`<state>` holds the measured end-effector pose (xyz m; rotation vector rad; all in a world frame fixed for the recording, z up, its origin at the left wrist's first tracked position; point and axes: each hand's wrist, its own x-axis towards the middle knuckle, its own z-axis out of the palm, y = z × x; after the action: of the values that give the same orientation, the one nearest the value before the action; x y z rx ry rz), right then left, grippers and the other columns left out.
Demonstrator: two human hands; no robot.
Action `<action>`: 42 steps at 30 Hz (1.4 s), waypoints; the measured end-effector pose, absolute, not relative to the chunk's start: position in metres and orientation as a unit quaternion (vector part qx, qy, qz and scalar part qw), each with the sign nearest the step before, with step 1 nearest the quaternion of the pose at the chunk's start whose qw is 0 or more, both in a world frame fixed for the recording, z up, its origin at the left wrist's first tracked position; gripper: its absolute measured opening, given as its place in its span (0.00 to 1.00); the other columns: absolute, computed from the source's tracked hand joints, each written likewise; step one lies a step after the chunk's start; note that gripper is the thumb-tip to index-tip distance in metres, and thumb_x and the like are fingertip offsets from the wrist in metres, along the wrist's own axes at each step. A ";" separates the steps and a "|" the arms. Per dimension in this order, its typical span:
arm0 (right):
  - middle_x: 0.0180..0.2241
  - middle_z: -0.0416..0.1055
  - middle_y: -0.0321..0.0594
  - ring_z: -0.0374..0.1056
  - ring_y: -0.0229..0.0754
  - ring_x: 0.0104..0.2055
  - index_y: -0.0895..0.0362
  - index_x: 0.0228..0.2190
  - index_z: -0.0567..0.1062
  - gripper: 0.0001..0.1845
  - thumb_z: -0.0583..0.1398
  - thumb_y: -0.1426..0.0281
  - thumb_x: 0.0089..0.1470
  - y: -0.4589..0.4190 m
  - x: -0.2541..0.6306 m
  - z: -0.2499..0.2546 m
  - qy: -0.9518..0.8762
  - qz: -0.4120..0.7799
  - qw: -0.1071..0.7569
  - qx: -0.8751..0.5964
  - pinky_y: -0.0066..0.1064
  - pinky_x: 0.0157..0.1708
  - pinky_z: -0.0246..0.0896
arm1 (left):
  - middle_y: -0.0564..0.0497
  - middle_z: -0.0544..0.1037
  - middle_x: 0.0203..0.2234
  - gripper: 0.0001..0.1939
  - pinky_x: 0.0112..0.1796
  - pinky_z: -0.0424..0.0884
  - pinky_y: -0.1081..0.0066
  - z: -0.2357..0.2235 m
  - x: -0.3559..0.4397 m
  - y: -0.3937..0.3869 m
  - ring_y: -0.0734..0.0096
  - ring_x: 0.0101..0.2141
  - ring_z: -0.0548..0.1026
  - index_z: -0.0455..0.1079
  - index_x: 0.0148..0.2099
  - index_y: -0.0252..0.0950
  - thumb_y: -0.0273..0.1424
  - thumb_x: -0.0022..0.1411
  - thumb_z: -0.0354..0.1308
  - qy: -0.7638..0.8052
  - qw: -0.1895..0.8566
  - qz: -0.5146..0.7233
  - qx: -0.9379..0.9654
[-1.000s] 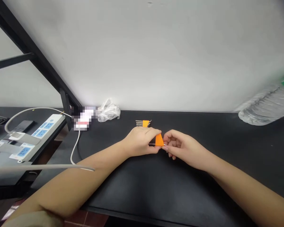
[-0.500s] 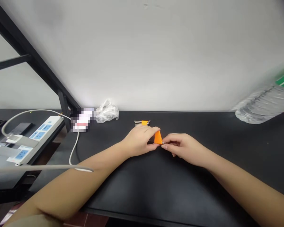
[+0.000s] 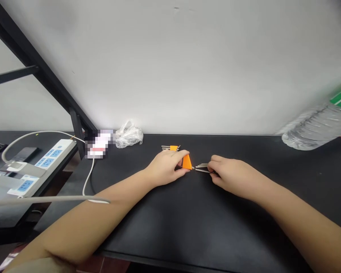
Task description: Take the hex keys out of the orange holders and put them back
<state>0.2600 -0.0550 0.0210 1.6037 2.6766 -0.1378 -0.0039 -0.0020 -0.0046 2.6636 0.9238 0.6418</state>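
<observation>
My left hand (image 3: pixel 169 167) is closed around an orange hex key holder (image 3: pixel 186 162), thumb and fingers pinching it from both sides. A small metal tip shows at the holder's right edge. To its right, my right hand (image 3: pixel 230 174) has its fingers closed at a hex key (image 3: pixel 202 170), whose thin shaft points left toward the holder, a small gap apart. Several more hex keys (image 3: pixel 201 165) show just above that shaft, their right ends hidden by the fingers. Behind my left hand lies a second orange holder (image 3: pixel 174 148) with metal keys in it, partly covered.
On the black table (image 3: pixel 165 227), a crumpled clear plastic bag (image 3: pixel 129 135) sits near the wall. A clear bottle (image 3: pixel 309 131) with a green label lies at right. At left are a power strip (image 3: pixel 49 163), white cables and a black frame (image 3: pixel 57 91).
My right hand has moved right, away from the orange holder, and metal keys now show between the hands. My left hand and the holder have shifted slightly left.
</observation>
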 end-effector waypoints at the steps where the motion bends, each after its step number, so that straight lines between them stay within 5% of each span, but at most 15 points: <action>1: 0.34 0.70 0.38 0.66 0.38 0.25 0.54 0.30 0.73 0.07 0.56 0.74 0.59 -0.056 0.258 0.022 0.855 -0.034 0.015 0.517 0.32 0.26 0.56 | 0.54 0.78 0.32 0.25 0.44 0.69 0.63 -0.004 -0.004 -0.002 0.65 0.36 0.76 0.62 0.61 0.38 0.38 0.66 0.62 0.317 0.125 0.216 0.915; 13: 0.37 0.73 0.38 0.69 0.39 0.33 0.52 0.39 0.74 0.07 0.55 0.70 0.64 -0.057 0.264 0.026 0.853 -0.102 -0.176 0.481 0.31 0.33 0.63 | 0.52 0.76 0.33 0.24 0.45 0.69 0.62 0.000 -0.004 -0.004 0.63 0.36 0.76 0.59 0.62 0.38 0.38 0.68 0.60 0.318 0.137 0.199 0.917; 21: 0.43 0.73 0.43 0.67 0.39 0.29 0.52 0.45 0.77 0.15 0.51 0.69 0.68 -0.066 0.258 0.028 0.879 -0.041 -0.152 0.450 0.34 0.29 0.61 | 0.52 0.76 0.32 0.22 0.42 0.69 0.62 0.003 -0.002 -0.006 0.63 0.35 0.76 0.60 0.60 0.37 0.39 0.69 0.58 0.312 0.122 0.186 0.924; 28: 0.45 0.72 0.44 0.71 0.42 0.38 0.53 0.46 0.74 0.12 0.52 0.71 0.67 -0.068 0.243 0.031 0.867 -0.104 -0.213 0.439 0.35 0.38 0.67 | 0.44 0.77 0.45 0.21 0.55 0.65 0.54 0.004 -0.001 -0.008 0.54 0.51 0.73 0.65 0.57 0.38 0.39 0.66 0.61 0.292 0.053 0.233 0.926; 42: 0.38 0.73 0.39 0.70 0.41 0.35 0.53 0.40 0.71 0.07 0.55 0.74 0.61 -0.066 0.236 0.032 0.817 -0.264 -0.257 0.443 0.33 0.36 0.68 | 0.45 0.78 0.42 0.23 0.53 0.67 0.58 -0.002 0.001 -0.008 0.60 0.45 0.76 0.67 0.56 0.37 0.42 0.63 0.64 0.257 0.065 0.252 0.931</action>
<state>0.2362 -0.0657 0.0317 1.6777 3.0966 -1.0016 0.0006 -0.0079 -0.0016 2.8082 0.7750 0.7607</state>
